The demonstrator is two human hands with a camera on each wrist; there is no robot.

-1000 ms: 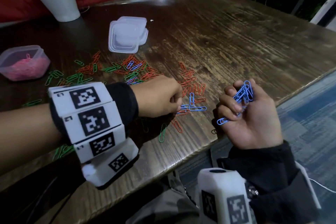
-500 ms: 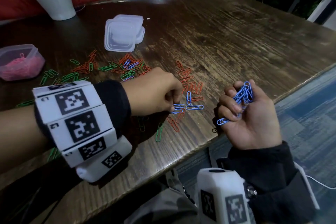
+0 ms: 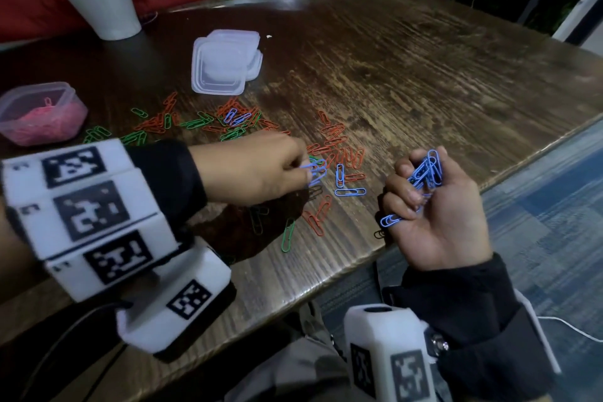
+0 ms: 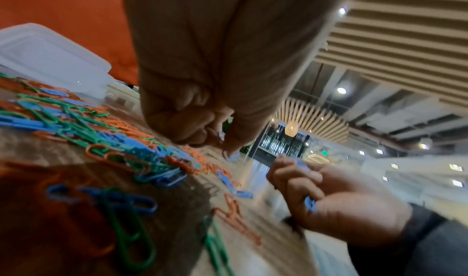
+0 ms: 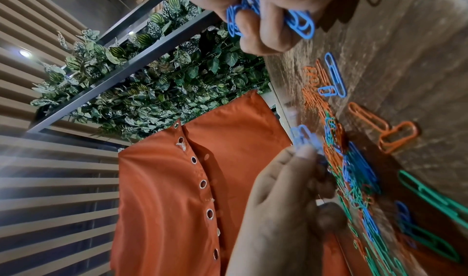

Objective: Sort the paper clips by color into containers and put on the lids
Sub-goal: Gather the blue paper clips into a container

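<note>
No readable words, numbers or brands anywhere; the wrist units (image 3: 98, 212) carry only black-and-white square marker patterns (no letters).

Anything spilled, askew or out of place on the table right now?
Nothing is damaged. The loose orange, green and blue paper clips lie scattered on the table, as expected mid-sort. One blue clip sticks out below the right hand's curled fingers and might drop. The stack of lids sits slightly askew.
</note>
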